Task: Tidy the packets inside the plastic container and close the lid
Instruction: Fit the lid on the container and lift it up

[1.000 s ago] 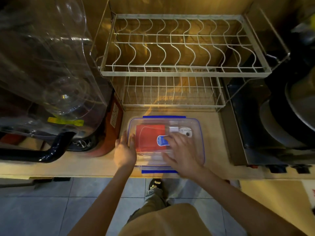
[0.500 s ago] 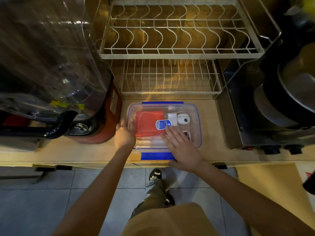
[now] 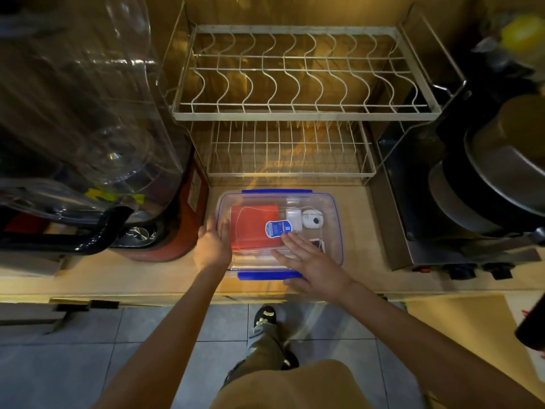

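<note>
A clear plastic container [image 3: 334,219] with a see-through lid and blue clips [image 3: 267,274] sits on the counter below the dish rack. Through the lid I see a red packet [image 3: 250,222], a blue-and-white packet [image 3: 277,228], a white block [image 3: 293,216] and a round white item [image 3: 312,219]. My left hand [image 3: 212,246] rests against the container's left side, thumb on the lid edge. My right hand [image 3: 312,264] lies flat on the lid's near right part, fingers spread, thumb by the near blue clip.
A two-tier wire dish rack [image 3: 295,110] stands behind the container. A large clear water bottle on a red dispenser [image 3: 165,231] crowds the left. A stove with stacked pans [image 3: 486,187] is on the right. The counter edge [image 3: 177,293] runs just below my wrists.
My right hand has slid back from the lid's middle toward its near edge. The left hand stays on the container's left side. The camera view has shifted.
</note>
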A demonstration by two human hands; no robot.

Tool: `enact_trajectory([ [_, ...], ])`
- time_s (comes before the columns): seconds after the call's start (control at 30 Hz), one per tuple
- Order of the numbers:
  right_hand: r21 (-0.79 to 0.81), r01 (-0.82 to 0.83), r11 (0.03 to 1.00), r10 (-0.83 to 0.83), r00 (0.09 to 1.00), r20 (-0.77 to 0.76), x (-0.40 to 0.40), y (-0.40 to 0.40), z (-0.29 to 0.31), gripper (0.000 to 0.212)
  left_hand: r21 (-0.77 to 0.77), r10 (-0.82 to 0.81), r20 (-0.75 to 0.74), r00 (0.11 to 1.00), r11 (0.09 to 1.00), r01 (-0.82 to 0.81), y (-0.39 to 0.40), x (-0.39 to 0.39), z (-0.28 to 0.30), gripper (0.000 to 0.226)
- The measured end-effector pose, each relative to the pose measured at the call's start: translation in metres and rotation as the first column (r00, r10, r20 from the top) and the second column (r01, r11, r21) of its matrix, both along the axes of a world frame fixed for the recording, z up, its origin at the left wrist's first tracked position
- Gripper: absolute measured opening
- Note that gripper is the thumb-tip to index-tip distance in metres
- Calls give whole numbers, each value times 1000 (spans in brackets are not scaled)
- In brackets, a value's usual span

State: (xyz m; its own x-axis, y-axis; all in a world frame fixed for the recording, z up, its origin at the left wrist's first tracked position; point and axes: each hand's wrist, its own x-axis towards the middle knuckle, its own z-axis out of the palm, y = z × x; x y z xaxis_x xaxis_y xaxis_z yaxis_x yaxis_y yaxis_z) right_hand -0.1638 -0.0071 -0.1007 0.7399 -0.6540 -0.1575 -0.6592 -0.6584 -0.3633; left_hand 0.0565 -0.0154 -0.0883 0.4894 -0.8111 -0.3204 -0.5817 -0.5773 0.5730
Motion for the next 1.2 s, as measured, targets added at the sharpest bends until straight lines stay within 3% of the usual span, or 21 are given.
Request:
enact_trajectory([
  [0.07,109,63,992,-72,994,81,-1,-1,9,67,1,-3,4,1000,1000,3,0,0,0,53],
  [0.17,261,228,938,-293,924,247,0,-8,27,42,7,-8,6,1000,1000,8,0,0,1,53],
  [0.27,75,529,845,-531,815,233,-4,-21,23,37,19,-20,15,1000,1000,20,-1,-1,3,53],
  [0.33,63,722,689,-723,679,125,-10,-29,16,63,35,-25,16,1000,999,24,-1,-2,3,53],
  [0.4,364,780,510,-853,513,96,-16,-33,16,88,53,-39,24,999,998,38,-2,-2,4,55],
  [0.47,656,666,355,-919,378,113,-20,-36,15,87,70,-57,26,998,996,55,-2,-2,6,55],
  [0.5,683,655,324,-926,368,86,-22,-37,15,80,79,-69,22,997,995,67,-2,-2,8,55],
  [0.67,658,667,349,-886,463,1,-32,-47,19,69,152,-130,-4,992,980,129,-8,6,19,57],
  [0.77,702,631,330,-882,471,-9,-34,-41,38,67,183,-185,10,983,966,181,-8,11,31,52],
  [0.9,702,621,349,-873,487,3,-38,-33,78,44,174,-219,24,975,962,211,-3,15,58,51],
  [1.07,681,612,403,-872,482,83,-48,-15,126,44,105,-279,87,956,957,270,8,11,105,51],
  [1.2,660,602,450,-880,424,213,-56,-6,163,41,25,-297,112,948,955,296,10,9,148,50],
])
